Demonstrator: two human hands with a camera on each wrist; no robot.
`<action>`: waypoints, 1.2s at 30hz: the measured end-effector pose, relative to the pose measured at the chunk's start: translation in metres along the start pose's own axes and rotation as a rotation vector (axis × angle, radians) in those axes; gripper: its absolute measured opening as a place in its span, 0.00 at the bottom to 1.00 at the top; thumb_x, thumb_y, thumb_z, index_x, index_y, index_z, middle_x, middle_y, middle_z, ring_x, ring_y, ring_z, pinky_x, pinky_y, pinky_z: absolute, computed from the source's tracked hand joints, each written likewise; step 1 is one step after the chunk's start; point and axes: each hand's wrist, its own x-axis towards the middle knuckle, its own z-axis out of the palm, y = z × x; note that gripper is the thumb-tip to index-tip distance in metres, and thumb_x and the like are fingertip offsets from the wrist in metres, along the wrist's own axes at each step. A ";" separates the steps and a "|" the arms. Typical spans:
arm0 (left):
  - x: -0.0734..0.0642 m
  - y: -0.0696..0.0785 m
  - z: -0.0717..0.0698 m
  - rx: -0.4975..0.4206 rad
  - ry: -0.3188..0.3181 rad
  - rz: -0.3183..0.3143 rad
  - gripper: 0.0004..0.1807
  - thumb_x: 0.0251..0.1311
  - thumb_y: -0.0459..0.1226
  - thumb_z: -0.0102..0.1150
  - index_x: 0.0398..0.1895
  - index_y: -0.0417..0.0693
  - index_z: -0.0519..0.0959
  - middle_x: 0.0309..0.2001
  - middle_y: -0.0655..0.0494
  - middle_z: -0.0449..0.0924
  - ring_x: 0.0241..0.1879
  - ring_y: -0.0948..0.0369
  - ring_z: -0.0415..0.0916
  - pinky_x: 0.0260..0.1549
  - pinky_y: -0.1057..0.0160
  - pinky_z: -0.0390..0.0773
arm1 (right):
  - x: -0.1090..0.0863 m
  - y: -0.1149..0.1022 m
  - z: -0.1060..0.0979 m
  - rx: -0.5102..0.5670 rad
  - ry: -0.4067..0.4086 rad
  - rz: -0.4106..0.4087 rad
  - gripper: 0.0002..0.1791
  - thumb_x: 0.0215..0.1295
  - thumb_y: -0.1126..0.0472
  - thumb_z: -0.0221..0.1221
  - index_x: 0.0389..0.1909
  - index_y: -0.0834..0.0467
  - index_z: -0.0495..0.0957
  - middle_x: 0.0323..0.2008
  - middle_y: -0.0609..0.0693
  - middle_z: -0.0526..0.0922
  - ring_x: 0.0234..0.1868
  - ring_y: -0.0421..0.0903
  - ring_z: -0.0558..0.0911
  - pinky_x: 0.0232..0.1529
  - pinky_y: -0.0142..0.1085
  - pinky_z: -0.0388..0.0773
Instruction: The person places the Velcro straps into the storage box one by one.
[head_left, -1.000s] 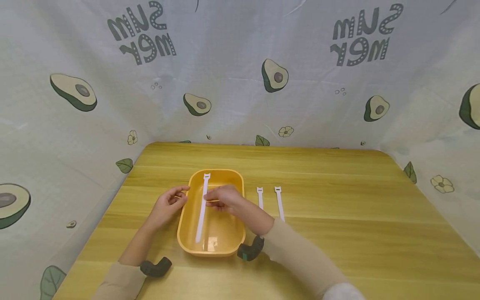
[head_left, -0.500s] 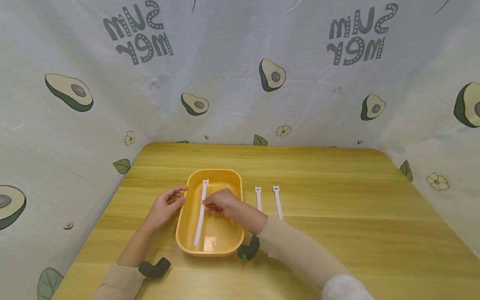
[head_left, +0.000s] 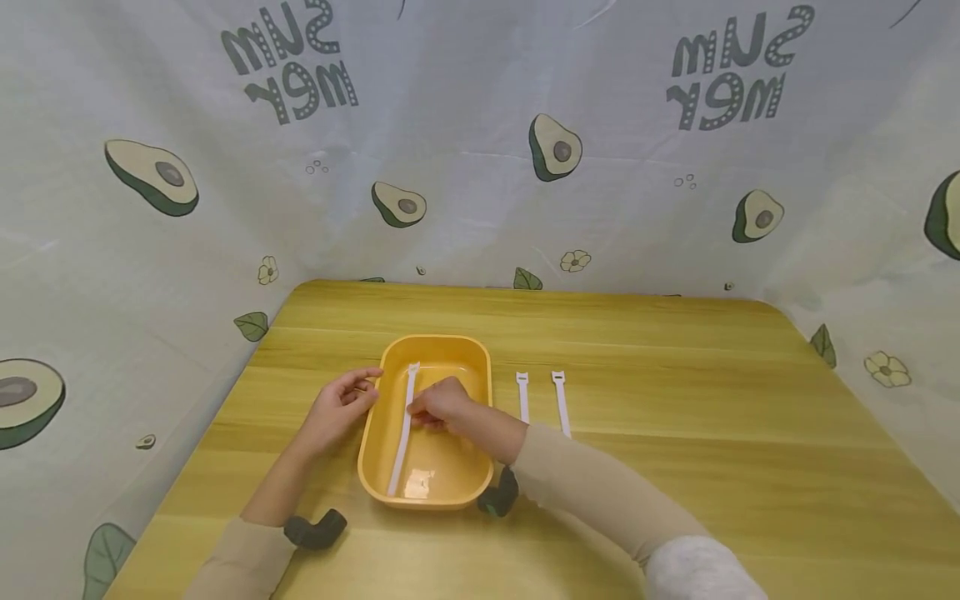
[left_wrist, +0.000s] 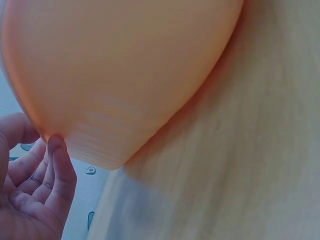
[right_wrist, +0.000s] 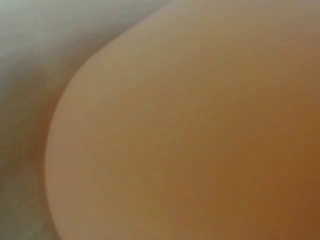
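A yellow plastic tray (head_left: 450,475) with high walls stands on the wooden table, left of the middle. Inside it my right hand (head_left: 444,402) pinches a white hook-and-loop cable tie (head_left: 401,450) about halfway along. The tie lies lengthwise near the tray's left wall, its slotted head towards the far end. My left hand (head_left: 343,408) holds the tray's left rim lightly. In the left wrist view its fingertips (left_wrist: 57,142) are at the edge of the tray wall (left_wrist: 125,75). The right wrist view has only the blurred tray side (right_wrist: 175,125), with the hand hidden.
Two more white cable ties, a nearer one (head_left: 523,396) and another one (head_left: 561,400), lie on the wooden table (head_left: 712,400) right of the tray, their lower ends hidden by my right arm. A curtain (head_left: 465,125) with avocado prints hangs behind.
My right hand has lowered the cable tie deeper into the tray and a little towards me. The left hand stays at the rim.
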 end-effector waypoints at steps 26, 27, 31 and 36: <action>-0.005 0.005 0.001 0.018 0.018 -0.020 0.20 0.69 0.33 0.55 0.60 0.32 0.72 0.41 0.44 0.72 0.33 0.64 0.72 0.32 0.71 0.73 | 0.000 0.003 0.013 -0.271 0.157 -0.050 0.09 0.48 0.72 0.68 0.14 0.62 0.81 0.12 0.52 0.80 0.11 0.40 0.78 0.13 0.27 0.72; -0.005 0.005 0.002 0.016 0.020 -0.024 0.19 0.69 0.33 0.55 0.60 0.32 0.72 0.41 0.44 0.72 0.33 0.64 0.72 0.32 0.71 0.73 | 0.000 0.003 0.013 -0.271 0.161 -0.050 0.09 0.48 0.72 0.68 0.14 0.62 0.81 0.12 0.52 0.80 0.11 0.40 0.78 0.13 0.27 0.72; -0.005 0.006 0.002 0.016 0.021 -0.033 0.19 0.69 0.33 0.55 0.60 0.33 0.72 0.41 0.44 0.72 0.33 0.63 0.72 0.32 0.71 0.73 | -0.001 0.002 0.013 -0.266 0.176 -0.044 0.09 0.47 0.72 0.68 0.14 0.62 0.81 0.11 0.51 0.80 0.11 0.40 0.78 0.13 0.27 0.72; -0.004 0.006 0.003 0.016 0.017 -0.025 0.19 0.69 0.33 0.55 0.59 0.32 0.72 0.40 0.44 0.72 0.34 0.63 0.72 0.33 0.71 0.73 | -0.001 0.001 0.012 -0.259 0.188 -0.027 0.09 0.47 0.72 0.69 0.14 0.62 0.80 0.10 0.51 0.79 0.12 0.40 0.79 0.13 0.27 0.72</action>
